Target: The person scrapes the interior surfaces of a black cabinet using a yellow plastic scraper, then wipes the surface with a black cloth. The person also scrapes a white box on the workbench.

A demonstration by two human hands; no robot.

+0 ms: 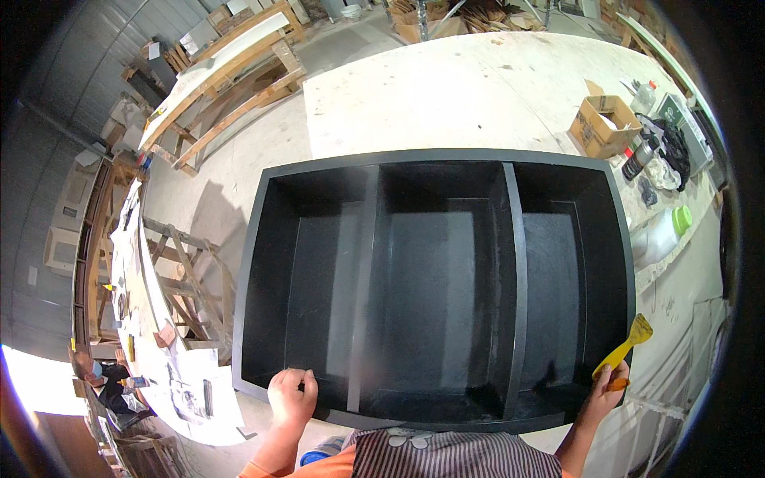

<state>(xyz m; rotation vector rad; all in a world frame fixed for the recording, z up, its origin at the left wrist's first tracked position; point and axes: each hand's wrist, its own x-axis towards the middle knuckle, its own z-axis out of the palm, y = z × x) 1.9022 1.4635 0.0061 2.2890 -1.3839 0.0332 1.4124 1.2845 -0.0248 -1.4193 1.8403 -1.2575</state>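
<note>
In front of me a large black wooden box (519, 239) lies open side up, split by two dividers into three compartments. My left hand (293, 396) is curled closed over its near left edge; whatever the fingers hold is hidden. At the near right corner, my right hand (609, 388) grips a yellow scraper (627, 347), its wide blade pointing up and away. A small orange piece (617, 385) also shows at the fingers of that hand; its kind is unclear.
The box rests on a long white worktable (446, 88). Along its right side stand a cardboard carton (603, 129), a dark spray can (638, 158) and a white jug with a green cap (660, 237). Left are wooden trestles (187, 259), a paper-covered bench and another person (107, 386).
</note>
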